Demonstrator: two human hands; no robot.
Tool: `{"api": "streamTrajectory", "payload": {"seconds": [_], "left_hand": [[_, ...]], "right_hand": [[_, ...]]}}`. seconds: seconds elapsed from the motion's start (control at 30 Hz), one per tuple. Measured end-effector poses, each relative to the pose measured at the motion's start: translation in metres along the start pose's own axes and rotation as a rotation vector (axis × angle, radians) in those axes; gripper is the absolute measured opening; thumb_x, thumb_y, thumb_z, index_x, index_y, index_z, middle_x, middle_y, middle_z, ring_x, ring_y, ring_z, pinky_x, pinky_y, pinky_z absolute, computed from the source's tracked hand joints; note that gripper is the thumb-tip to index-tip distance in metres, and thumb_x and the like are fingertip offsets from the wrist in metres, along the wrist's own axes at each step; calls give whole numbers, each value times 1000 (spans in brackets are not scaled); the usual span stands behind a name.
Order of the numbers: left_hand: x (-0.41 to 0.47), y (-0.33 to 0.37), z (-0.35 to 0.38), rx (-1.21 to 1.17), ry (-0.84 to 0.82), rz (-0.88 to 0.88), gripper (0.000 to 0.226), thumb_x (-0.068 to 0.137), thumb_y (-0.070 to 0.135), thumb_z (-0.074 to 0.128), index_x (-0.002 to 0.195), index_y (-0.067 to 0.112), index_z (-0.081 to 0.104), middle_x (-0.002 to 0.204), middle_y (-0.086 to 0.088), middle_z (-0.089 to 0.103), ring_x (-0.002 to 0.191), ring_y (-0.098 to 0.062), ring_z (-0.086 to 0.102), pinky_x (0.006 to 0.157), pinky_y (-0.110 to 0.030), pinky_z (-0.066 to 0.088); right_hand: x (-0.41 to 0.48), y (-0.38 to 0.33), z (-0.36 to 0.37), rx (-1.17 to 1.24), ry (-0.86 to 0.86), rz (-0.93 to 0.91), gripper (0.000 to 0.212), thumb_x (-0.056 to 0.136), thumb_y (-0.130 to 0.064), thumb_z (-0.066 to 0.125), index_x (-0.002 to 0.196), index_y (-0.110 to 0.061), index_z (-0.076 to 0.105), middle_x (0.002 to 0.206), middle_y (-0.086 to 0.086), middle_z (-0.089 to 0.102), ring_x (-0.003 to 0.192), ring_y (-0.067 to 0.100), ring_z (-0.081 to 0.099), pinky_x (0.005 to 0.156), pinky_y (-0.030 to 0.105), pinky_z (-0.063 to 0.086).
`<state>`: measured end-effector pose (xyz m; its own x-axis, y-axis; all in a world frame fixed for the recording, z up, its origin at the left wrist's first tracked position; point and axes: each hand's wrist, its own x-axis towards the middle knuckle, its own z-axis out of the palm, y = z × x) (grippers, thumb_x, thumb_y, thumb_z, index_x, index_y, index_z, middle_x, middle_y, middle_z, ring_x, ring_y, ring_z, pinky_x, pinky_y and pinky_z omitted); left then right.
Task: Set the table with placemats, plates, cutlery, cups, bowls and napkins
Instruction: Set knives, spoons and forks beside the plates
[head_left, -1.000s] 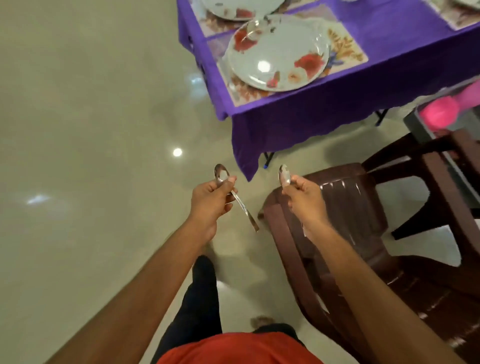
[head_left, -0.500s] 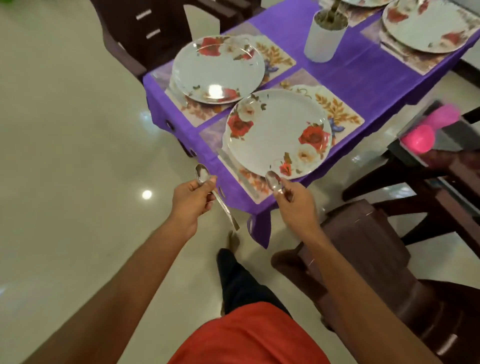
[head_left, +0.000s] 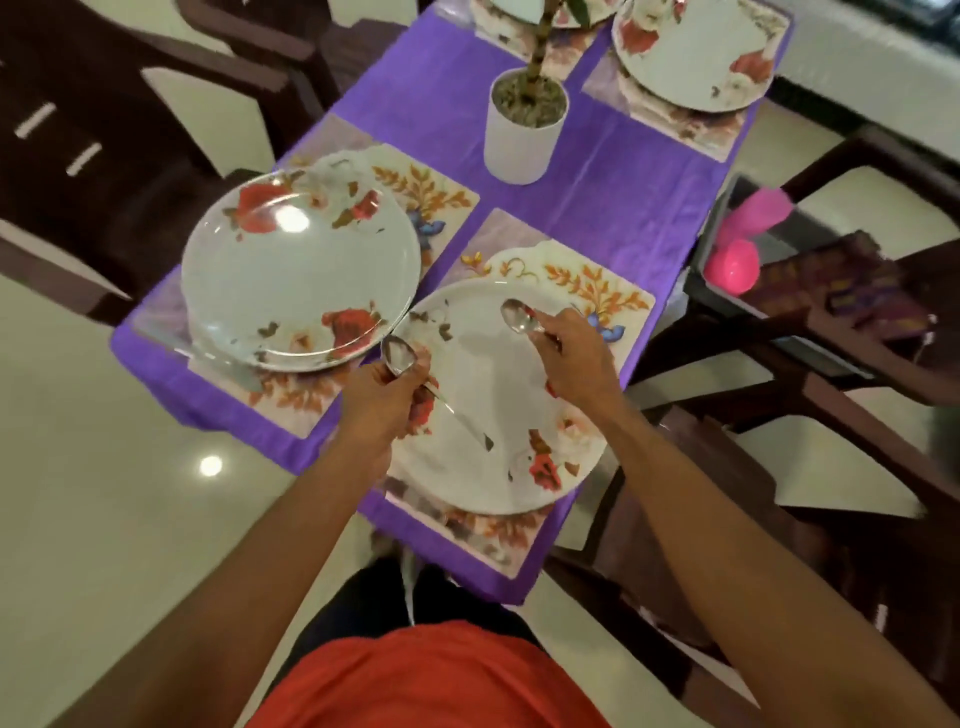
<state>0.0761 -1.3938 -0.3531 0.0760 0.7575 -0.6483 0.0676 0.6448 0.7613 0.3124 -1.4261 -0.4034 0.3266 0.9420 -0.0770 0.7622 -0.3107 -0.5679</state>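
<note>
A: What does each hand hold?

B: The left hand (head_left: 382, 400) is closed around a spoon (head_left: 397, 356), bowl pointing away from the person and the handle slanting back over the near plate (head_left: 493, 410). The right hand (head_left: 574, 353) grips a second spoon (head_left: 517, 316) near its neck, bowl also pointing away, above the same plate.

A: Do the spoons touch the plate?

B: I cannot tell; both look raised above it.

A: And the rest of the tabletop?

B: A purple cloth (head_left: 623, 208) covers it. The near plate sits on a floral placemat (head_left: 602, 280). To its left, a second floral plate (head_left: 296, 280) rests on its own placemat (head_left: 431, 192), the 2 plates just beside each other. A third plate (head_left: 691, 57) lies on a mat at the far right corner. A white plant pot (head_left: 522, 137) stands between the settings.

A: Around the table?

B: Dark brown chairs (head_left: 104, 156) on both sides, and a pink object (head_left: 732, 267) on a side surface to the right.
</note>
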Motion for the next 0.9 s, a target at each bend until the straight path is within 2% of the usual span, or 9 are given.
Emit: {"api": "streamTrajectory", "payload": {"seconds": [0.13, 0.23, 0.3, 0.37, 0.43, 0.57, 0.63, 0.8, 0.9], "left_hand": [[42, 34, 27, 62, -82, -5, 16, 91, 24, 73, 83, 11, 70, 69, -4, 70, 64, -18, 60, 48, -23, 41], [70, 53, 42, 142, -159, -2, 14, 92, 24, 72, 89, 11, 72, 76, -1, 73, 67, -12, 66, 56, -20, 48], [86, 61, 47, 178, -197, -17, 15, 92, 25, 72, 90, 10, 72, 81, -3, 74, 67, -10, 68, 64, -25, 52], [99, 68, 51, 207, -224, -34, 16, 92, 26, 73, 88, 11, 72, 80, -2, 75, 66, -9, 69, 69, -33, 54], [110, 72, 54, 230, -240, -44, 17, 92, 27, 72, 86, 11, 72, 74, 0, 74, 63, -8, 67, 67, -36, 54], [124, 75, 58, 245, -265, -57, 14, 93, 25, 70, 86, 13, 72, 76, -1, 75, 69, -11, 68, 60, -28, 50], [127, 76, 61, 249, -280, -69, 14, 93, 25, 70, 86, 14, 72, 78, -1, 75, 70, -11, 69, 61, -27, 48], [129, 79, 68, 261, -318, -83, 15, 93, 29, 70, 88, 15, 73, 82, 0, 75, 74, -9, 70, 70, -28, 52], [128, 82, 72, 268, -327, -81, 15, 92, 31, 71, 91, 16, 73, 85, 1, 76, 75, -8, 70, 70, -26, 53]], "right_hand": [[50, 22, -11, -7, 36, 35, 21, 100, -22, 58, 102, -9, 74, 82, 1, 51, 81, 21, 51, 70, 35, 37], [80, 27, -11, -10, 77, 53, 29, 99, -28, 55, 86, -8, 71, 74, 3, 48, 73, 22, 49, 66, 38, 40], [93, 27, -8, -23, 54, 29, 28, 99, -27, 54, 80, -11, 66, 72, 0, 45, 72, 21, 47, 64, 36, 39], [102, 28, -3, -31, 26, 19, 25, 100, -23, 56, 83, -11, 68, 73, -1, 45, 73, 20, 47, 64, 35, 38], [107, 32, 2, -41, 0, 26, 21, 100, -22, 57, 97, -9, 75, 77, -1, 47, 75, 19, 48, 67, 32, 37], [108, 37, 6, 6, -12, 99, 27, 98, -19, 64, 123, -13, 72, 87, 2, 54, 84, 18, 51, 71, 24, 38], [107, 40, 5, 10, 1, 91, 29, 96, -16, 66, 124, -12, 71, 92, 6, 58, 87, 17, 51, 73, 19, 37], [107, 42, 2, 56, 50, 144, 23, 94, -17, 70, 116, -13, 76, 91, 5, 62, 85, 16, 56, 72, 25, 45], [108, 43, -3, 132, 51, 209, 21, 91, -17, 74, 112, -14, 77, 89, 2, 64, 80, 12, 58, 70, 20, 46]]}}
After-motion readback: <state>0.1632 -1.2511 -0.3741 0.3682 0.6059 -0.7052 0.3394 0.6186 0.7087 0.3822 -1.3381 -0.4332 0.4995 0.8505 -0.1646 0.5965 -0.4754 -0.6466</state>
